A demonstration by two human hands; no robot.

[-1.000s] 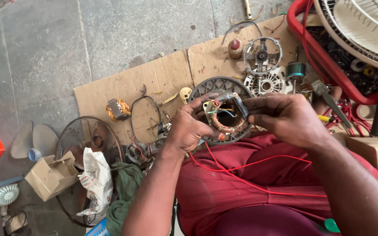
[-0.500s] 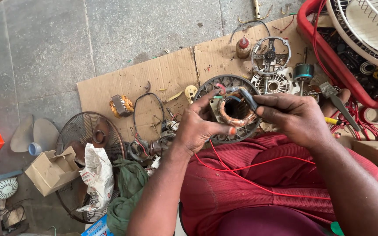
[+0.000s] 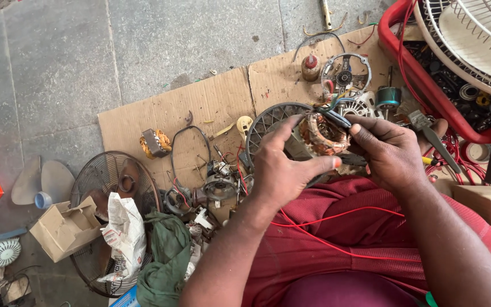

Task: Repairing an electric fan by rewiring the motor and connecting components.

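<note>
My left hand (image 3: 284,170) cradles a fan motor stator (image 3: 322,135) with copper windings, thumb under it and fingers over its left side. My right hand (image 3: 390,152) grips the same stator from the right and pinches a dark wire sleeve at its top. Thin red wires (image 3: 336,227) trail from it across my red-clothed lap. A grey round fan guard (image 3: 268,128) lies on the cardboard (image 3: 160,116) just behind my hands.
Motor housings (image 3: 345,74), a small wound coil (image 3: 154,143), a cable loop and another motor (image 3: 218,182) lie on the cardboard. A red crate (image 3: 421,74) with white fan guards is at right. Left: wire fan cage (image 3: 106,176), cardboard box, green cloth, fan blade, red box.
Both hands have kept hold of the stator and turned it slightly; the view has shifted a little, so everything sits lower and further right in frame.
</note>
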